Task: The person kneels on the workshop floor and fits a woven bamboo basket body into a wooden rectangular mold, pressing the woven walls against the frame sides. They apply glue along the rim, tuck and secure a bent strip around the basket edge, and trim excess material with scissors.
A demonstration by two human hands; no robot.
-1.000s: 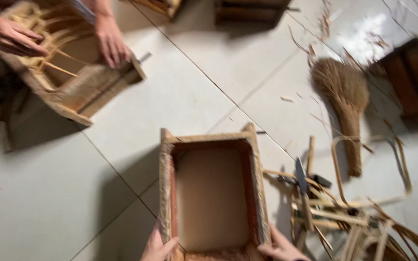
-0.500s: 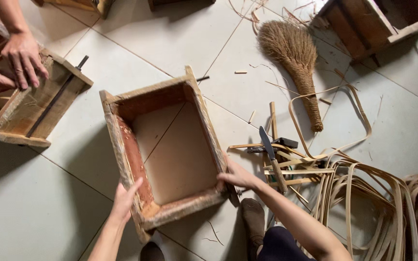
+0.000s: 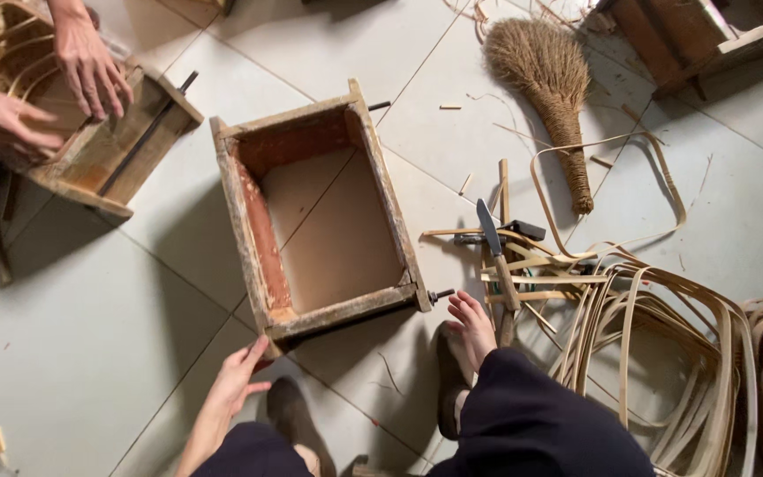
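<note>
Pale floor tiles (image 3: 90,318) carry everything I see, seated above them. Largest is the bottomless wooden box frame (image 3: 320,212), lying open-side up at centre, its long axis running from near to far and leaning slightly left. It sits just beyond both of my hands. My left hand (image 3: 240,375) is open, fingers extended, fingertips at the frame's near-left corner. My right hand (image 3: 472,325) is also open and holds nothing, resting just right of the near-right corner beside a protruding bolt; both hands are about equally close. Right of the frame lie looped bamboo strips (image 3: 655,344), a straw hand broom (image 3: 549,88) farther off, and a knife (image 3: 496,252) among the strips. Far left, another person's hands (image 3: 55,84) work a second wooden frame (image 3: 108,146).
</note>
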